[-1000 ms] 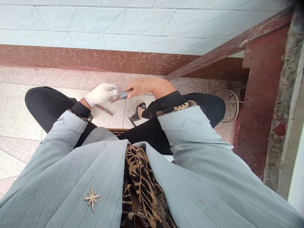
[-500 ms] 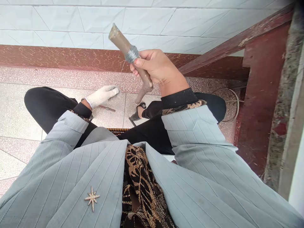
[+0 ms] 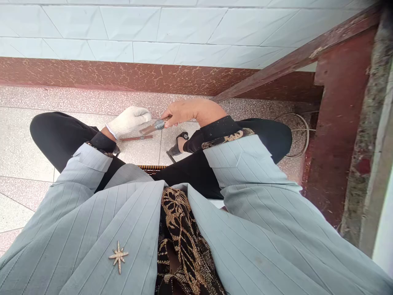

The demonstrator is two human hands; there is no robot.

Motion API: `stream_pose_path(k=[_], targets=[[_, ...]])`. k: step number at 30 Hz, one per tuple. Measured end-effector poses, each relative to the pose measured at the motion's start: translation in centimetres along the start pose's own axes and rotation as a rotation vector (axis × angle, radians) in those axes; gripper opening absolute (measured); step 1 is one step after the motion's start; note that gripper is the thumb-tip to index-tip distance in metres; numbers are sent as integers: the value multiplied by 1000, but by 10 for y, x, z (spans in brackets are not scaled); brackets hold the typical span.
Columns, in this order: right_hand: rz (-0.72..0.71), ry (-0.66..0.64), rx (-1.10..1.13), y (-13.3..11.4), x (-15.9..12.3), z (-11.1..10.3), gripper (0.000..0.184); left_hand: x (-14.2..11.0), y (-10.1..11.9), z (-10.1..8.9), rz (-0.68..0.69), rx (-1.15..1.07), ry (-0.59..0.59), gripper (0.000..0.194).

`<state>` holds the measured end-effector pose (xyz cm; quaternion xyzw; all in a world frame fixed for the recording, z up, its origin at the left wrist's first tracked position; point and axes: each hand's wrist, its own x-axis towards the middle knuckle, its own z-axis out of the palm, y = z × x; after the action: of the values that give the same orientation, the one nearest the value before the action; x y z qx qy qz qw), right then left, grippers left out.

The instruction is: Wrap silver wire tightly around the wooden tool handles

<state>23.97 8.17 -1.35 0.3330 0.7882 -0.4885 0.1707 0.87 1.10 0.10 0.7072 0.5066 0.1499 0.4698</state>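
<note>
Bare right hand: I see its fingers closed on the brown stick, right by the wire; I judge that a firm grip here steadies it best.
Gloved left hand: fingers curled, level with the stick's near end; I can't tell from here how tightly, or what they pinch.
Brown stick: between the hands, its broad end towards the glove, raised at a slant.
Reddish strip: beside the glove, below the stick; held or lying, I can't tell.
Wire coil: wrapped round the stick; tight, even turns would sit firmest.
</note>
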Motion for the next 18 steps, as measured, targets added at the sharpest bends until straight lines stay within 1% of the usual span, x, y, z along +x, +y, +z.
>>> stream_pose_path(k=[1,2,3,5,7,9,11,14,15,16,17,18], targets=[[-12,-108,4,-1,-1,-1,23,0,-1,0,-1,-1,9,27],[-19,-188,10,-3,-3,-3,26,1,-2,0,-1,-12,20,27],[-30,-233,23,-5,-6,-5,30,2,-4,0,0,-34,31,28],[-77,-235,77,-8,-13,-11,32,4,-10,-1,0,-104,49,30],[-127,-173,135,-12,-23,-14,30,6,-17,0,-5,-199,61,31],[-178,-8,254,-17,-33,-16,28,9,-21,2,5,-294,53,31],[-239,246,467,-22,-41,-15,29,9,-23,6,30,-347,36,31],[-334,603,755,-24,-42,-12,30,6,-17,13,25,-313,-21,30],[-330,682,791,-23,-40,-12,29,3,-13,15,5,-287,-53,29],[-288,759,781,-21,-36,-12,26,1,-10,16,-12,-263,-85,29],[-212,812,716,-18,-32,-12,24,-1,-6,16,-23,-241,-107,29],[-86,789,571,-15,-27,-11,18,-3,-4,15,-21,-222,-113,29]])
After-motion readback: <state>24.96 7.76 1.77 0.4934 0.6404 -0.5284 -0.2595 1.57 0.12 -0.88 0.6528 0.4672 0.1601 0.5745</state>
